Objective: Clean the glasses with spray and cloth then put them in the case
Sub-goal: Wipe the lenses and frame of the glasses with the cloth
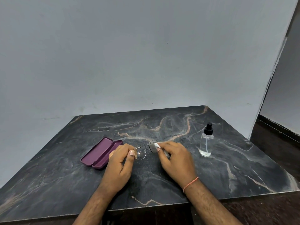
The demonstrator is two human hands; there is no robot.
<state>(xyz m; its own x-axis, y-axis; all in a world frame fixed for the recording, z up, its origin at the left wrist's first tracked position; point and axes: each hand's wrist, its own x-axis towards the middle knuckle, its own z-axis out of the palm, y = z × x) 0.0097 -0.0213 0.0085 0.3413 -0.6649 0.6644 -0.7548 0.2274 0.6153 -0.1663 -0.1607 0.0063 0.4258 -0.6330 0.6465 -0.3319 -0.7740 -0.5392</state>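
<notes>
Pinching glasses [145,150] btwn left hand [121,163] & right hand [175,158] w/ cloth [157,145].

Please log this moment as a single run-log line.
step: wiping | left hand: holds glasses | right hand: rubs cloth on lens | case: open

Table [162,181]: case [100,153] lay open toward the left edge; spray bottle [206,142] stood upright toward the right edge; glasses [145,150] were held between them, left hand [121,163] beside the case, right hand [175,159] with cloth [157,145] nearer the bottle.
</notes>
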